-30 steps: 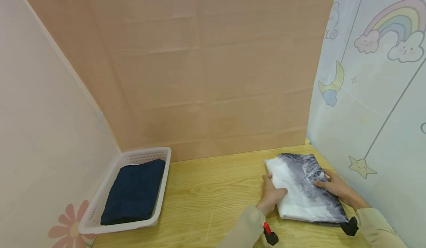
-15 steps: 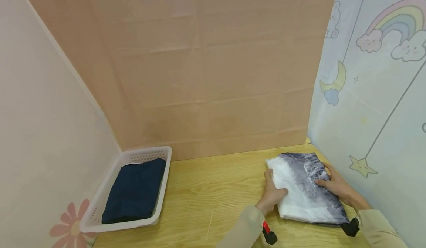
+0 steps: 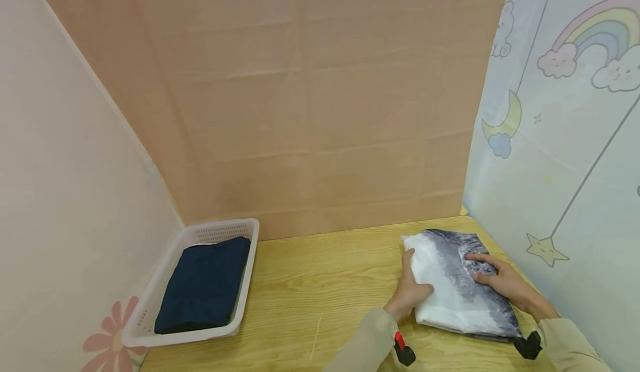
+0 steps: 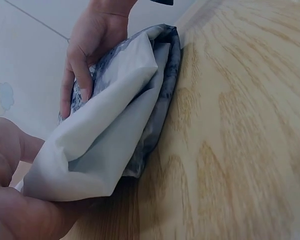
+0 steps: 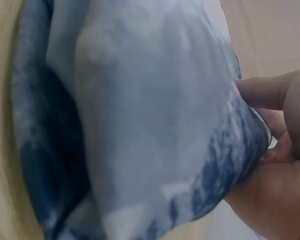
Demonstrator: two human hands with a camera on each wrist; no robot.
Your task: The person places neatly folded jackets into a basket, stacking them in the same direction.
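A folded white and grey printed garment (image 3: pixel 450 288) lies on the right side of the wooden table. My left hand (image 3: pixel 409 297) grips its left edge, thumb on top and fingers along the side. In the left wrist view, several loose layers of the garment (image 4: pixel 109 120) show, with the left hand (image 4: pixel 19 200) pinching their corner. My right hand (image 3: pixel 510 286) rests on the grey part, thumb and forefinger lying on the cloth. The right wrist view shows the right hand (image 5: pixel 275 175) against the garment's edge; its other fingers are partly hidden.
A white perforated plastic basket (image 3: pixel 129 336) stands at the table's left, with folded navy clothing (image 3: pixel 202 286) inside. A brown sheet (image 3: pixel 300 111) hangs behind the table (image 3: pixel 300 288). The printed wall (image 3: pixel 565 183) runs close beside my right hand.
My right hand's fingers have shifted from the garment's right edge onto its top. The left hand keeps its hold, its fingers sliding slightly up the left edge. The basket has not moved.
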